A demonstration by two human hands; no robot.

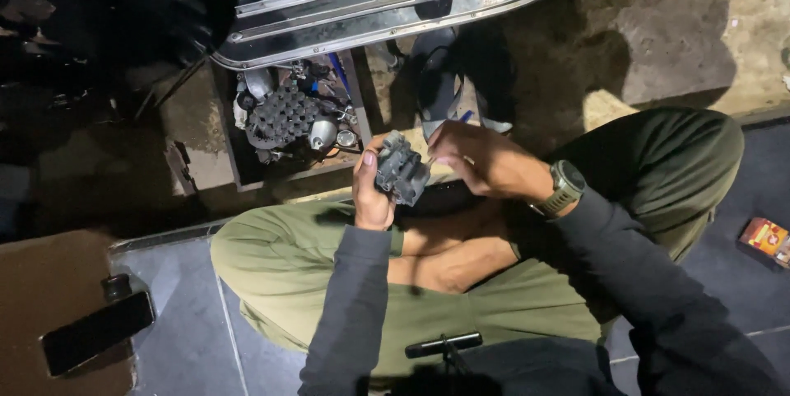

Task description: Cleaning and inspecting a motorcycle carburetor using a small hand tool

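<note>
My left hand (372, 190) grips a small grey metal engine part (401, 170), shaped like a carburetor, held up over my knees. My right hand (473, 157), with a green watch on its wrist, has its fingers pinched against the part's right side; whatever thin tool it may hold is hidden by the fingers. I am crouched in olive trousers and dark sleeves.
A dark open box (288, 120) of tools and metal parts stands on the ground ahead. Above it runs the chrome-trimmed footboard of a scooter (395, 1). A dark phone (97, 332) lies at lower left, a small red packet (765, 239) at right, a black-handled tool (443, 345) on my lap.
</note>
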